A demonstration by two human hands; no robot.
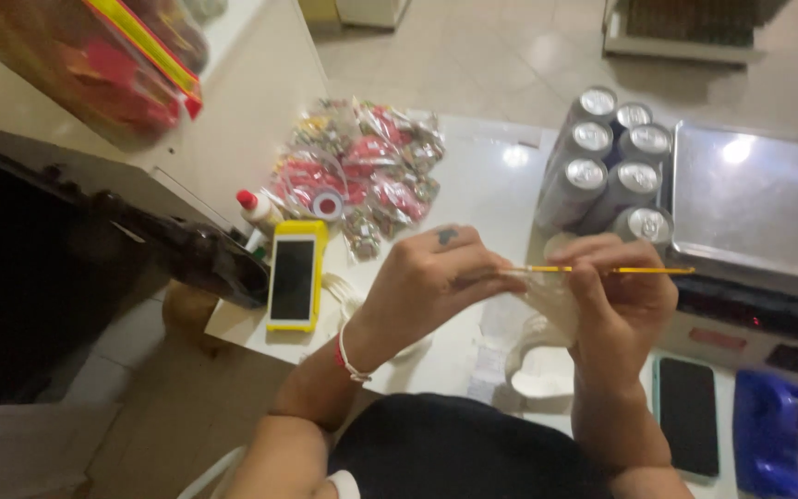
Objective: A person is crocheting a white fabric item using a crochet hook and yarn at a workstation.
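Observation:
My left hand (pixel 431 277) and my right hand (pixel 622 305) meet above the white counter (pixel 491 185). A thin yellow stick (pixel 644 270), like a skewer or pencil, lies across my right hand and reaches to my left fingertips. Both hands also pinch a small piece of pale, translucent material (pixel 551 305) between them. A white band circles my left wrist. Below the hands, white paper scraps (pixel 542 374) lie on the counter.
Several silver cans (pixel 613 171) stand behind my hands beside a steel-topped scale (pixel 755 199). A yellow card terminal (pixel 294 277), glue bottle (pixel 256 208), snack packets (pixel 362 171), a dark phone (pixel 687 414) and a blue tape dispenser (pixel 778 430) surround them.

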